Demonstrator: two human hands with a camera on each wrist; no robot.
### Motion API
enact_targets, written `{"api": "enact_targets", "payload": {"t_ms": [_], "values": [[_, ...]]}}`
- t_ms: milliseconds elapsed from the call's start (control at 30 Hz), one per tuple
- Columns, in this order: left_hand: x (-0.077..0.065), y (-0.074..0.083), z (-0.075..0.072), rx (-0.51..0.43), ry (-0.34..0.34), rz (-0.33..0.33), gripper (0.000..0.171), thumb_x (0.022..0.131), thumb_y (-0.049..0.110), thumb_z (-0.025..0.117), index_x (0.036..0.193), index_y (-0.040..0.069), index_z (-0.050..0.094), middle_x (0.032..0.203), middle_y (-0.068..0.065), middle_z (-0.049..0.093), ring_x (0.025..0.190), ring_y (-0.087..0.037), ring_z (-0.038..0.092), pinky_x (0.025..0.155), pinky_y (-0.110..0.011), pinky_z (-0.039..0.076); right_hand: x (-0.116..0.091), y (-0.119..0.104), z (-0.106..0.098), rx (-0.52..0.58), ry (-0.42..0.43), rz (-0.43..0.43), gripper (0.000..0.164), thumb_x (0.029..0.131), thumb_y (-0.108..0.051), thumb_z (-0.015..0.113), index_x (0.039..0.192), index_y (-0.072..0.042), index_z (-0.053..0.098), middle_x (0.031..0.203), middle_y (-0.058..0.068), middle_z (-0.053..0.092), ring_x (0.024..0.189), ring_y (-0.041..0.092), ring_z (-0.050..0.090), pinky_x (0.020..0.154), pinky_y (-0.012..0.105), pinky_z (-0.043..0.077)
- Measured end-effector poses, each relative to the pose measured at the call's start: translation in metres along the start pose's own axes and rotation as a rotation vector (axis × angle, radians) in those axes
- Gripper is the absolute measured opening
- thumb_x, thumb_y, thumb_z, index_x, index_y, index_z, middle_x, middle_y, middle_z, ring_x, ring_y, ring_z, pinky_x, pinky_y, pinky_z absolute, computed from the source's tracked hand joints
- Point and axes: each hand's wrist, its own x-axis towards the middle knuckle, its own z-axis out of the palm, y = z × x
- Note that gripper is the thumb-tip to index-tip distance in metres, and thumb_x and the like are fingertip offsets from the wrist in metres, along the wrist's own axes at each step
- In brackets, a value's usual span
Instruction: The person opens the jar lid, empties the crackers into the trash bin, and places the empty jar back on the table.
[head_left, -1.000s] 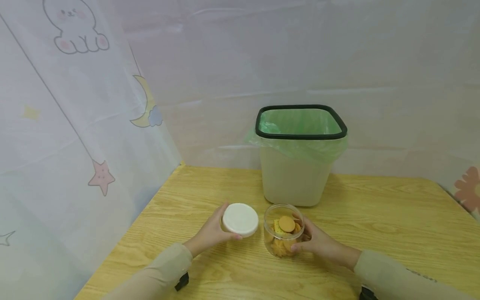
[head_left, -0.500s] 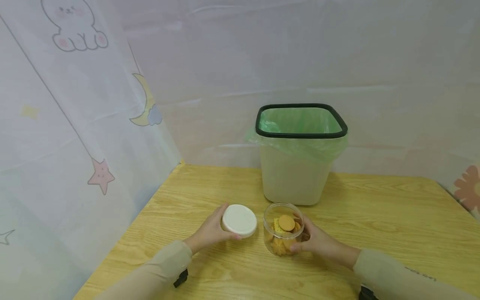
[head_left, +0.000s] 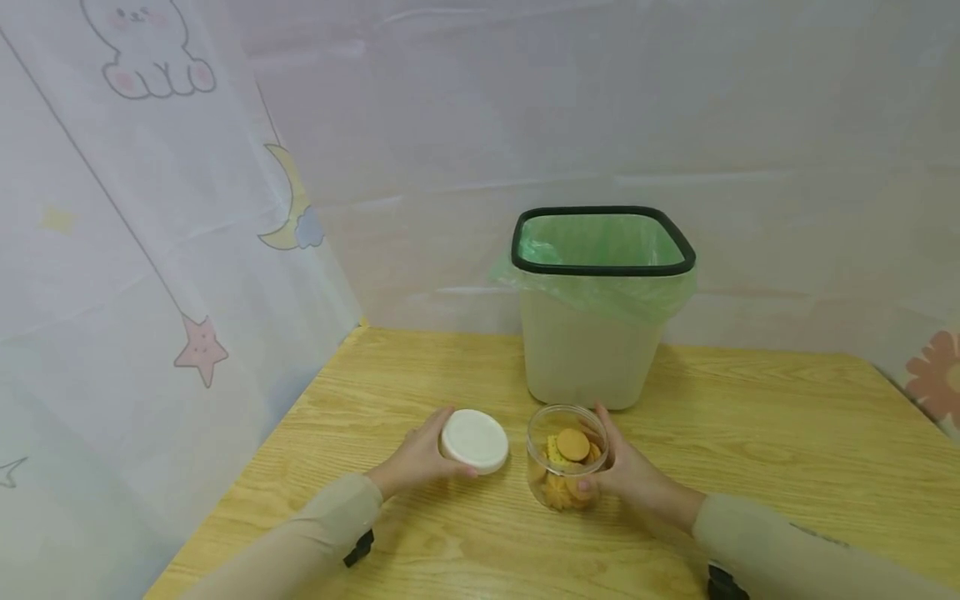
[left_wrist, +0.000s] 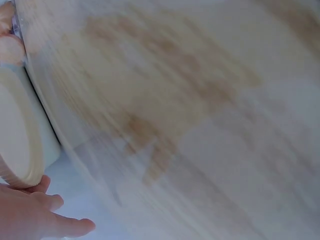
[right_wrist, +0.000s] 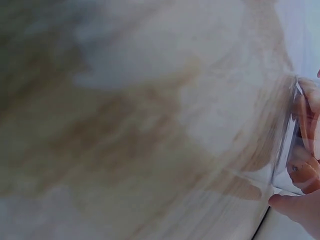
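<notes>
A round white lid (head_left: 475,442) is held by its left edge in my left hand (head_left: 422,457), thumb in front and fingers behind. To the right of the lid, a clear round jar (head_left: 542,467) stands upright on the table without a cover. Inside it are several cookies (head_left: 573,446), round and flower-shaped. My right hand (head_left: 630,471) holds the jar's right side, thumb at the front and a finger at the back near the rim. In the left wrist view, the lid (left_wrist: 17,125) shows tilted above the left hand (left_wrist: 35,212). The right thumb (right_wrist: 295,207) meets the jar (right_wrist: 287,150) low down in the right wrist view.
Behind the jar stands a pale bin (head_left: 588,350) with a black rim and a green bag liner. The wooden table (head_left: 765,417) reaches back to a printed cloth (head_left: 420,125) hung behind and to the left.
The lid has shifted slightly left with my left hand, away from the jar. My right hand's fingers have straightened at the jar's side, one now showing by the rim. The jar stays in place.
</notes>
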Motion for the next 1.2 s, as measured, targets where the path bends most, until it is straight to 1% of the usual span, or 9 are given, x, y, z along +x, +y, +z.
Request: {"api": "enact_targets", "payload": {"t_ms": [133,200,267,333,467,567,733,900,1200], "values": [[0.0011,-0.0021,-0.0002,0.012,-0.018,-0.005,0.113,0.069,0.041,0.088,0.150,-0.005,0.024,0.153,-0.026,0.026,0.141,-0.043,0.021,0.108,-0.069,0.005,0.0013,-0.0013,0.0008,0.027,0.001,-0.023,0.130,0.080,-0.028,0.082,0.147,0.002,-0.026,0.152,0.039,-0.002,0.137,0.057,0.000,0.104,0.037,0.037],[0.0017,-0.0032,0.0000,0.023,-0.024,-0.006,0.113,0.069,0.041,0.088,0.151,-0.004,0.024,0.154,-0.026,0.025,0.142,-0.043,0.018,0.108,-0.069,0.004,0.0019,-0.0018,0.0014,0.051,0.003,-0.030,0.131,0.079,-0.025,0.083,0.147,0.001,-0.025,0.151,0.041,-0.003,0.137,0.057,-0.001,0.098,0.023,0.039],[0.0026,-0.0041,0.0004,0.031,-0.027,-0.007,0.113,0.069,0.041,0.088,0.151,-0.004,0.024,0.154,-0.026,0.025,0.143,-0.043,0.017,0.108,-0.070,0.004,0.0023,-0.0020,0.0018,0.074,0.003,-0.040,0.131,0.078,-0.022,0.084,0.147,0.001,-0.025,0.149,0.043,-0.005,0.137,0.057,-0.003,0.093,0.018,0.040],[0.0031,-0.0051,0.0009,0.041,-0.027,-0.006,0.112,0.069,0.040,0.088,0.150,-0.005,0.025,0.152,-0.025,0.029,0.141,-0.042,0.022,0.107,-0.070,0.005,0.0024,-0.0022,0.0018,0.071,0.006,-0.047,0.130,0.078,-0.020,0.084,0.148,0.001,-0.024,0.149,0.044,-0.004,0.137,0.058,-0.002,0.094,0.022,0.042],[0.0030,-0.0067,0.0017,0.054,-0.028,-0.009,0.109,0.070,0.038,0.088,0.148,-0.006,0.027,0.148,-0.024,0.036,0.134,-0.041,0.035,0.107,-0.068,0.013,0.0024,-0.0044,0.0021,0.008,0.029,-0.035,0.124,0.078,-0.019,0.084,0.151,0.003,-0.014,0.151,0.040,0.003,0.136,0.059,0.004,0.102,0.050,0.039],[0.0017,-0.0067,0.0019,0.064,-0.029,-0.019,0.107,0.070,0.037,0.088,0.147,-0.007,0.028,0.147,-0.024,0.037,0.131,-0.043,0.038,0.106,-0.068,0.015,0.0031,-0.0064,0.0024,-0.057,0.050,-0.014,0.115,0.077,-0.016,0.084,0.152,0.003,0.000,0.153,0.033,0.009,0.136,0.058,0.010,0.101,0.067,0.031],[-0.0004,-0.0055,0.0024,0.086,-0.040,-0.045,0.109,0.070,0.037,0.088,0.148,-0.008,0.027,0.148,-0.028,0.034,0.135,-0.047,0.031,0.105,-0.073,0.007,0.0038,-0.0073,0.0015,-0.130,0.060,0.000,0.106,0.077,-0.012,0.084,0.152,0.002,0.009,0.153,0.028,0.014,0.134,0.056,0.016,0.096,0.063,0.039],[-0.0007,-0.0060,0.0035,0.144,-0.048,-0.053,0.110,0.070,0.037,0.088,0.148,-0.008,0.026,0.148,-0.029,0.034,0.137,-0.047,0.029,0.104,-0.074,0.006,0.0039,-0.0068,0.0004,-0.120,0.048,-0.014,0.108,0.077,-0.014,0.084,0.151,0.004,0.009,0.152,0.032,0.013,0.133,0.057,0.016,0.093,0.057,0.044],[-0.0001,-0.0094,0.0022,0.198,-0.087,-0.057,0.103,0.072,0.035,0.087,0.145,-0.010,0.030,0.145,-0.029,0.037,0.136,-0.046,0.031,0.102,-0.076,0.010,0.0045,-0.0035,0.0028,-0.050,0.048,-0.098,0.103,0.078,-0.008,0.082,0.148,0.010,0.009,0.152,0.034,0.013,0.136,0.057,0.014,0.098,0.069,0.031]]}}
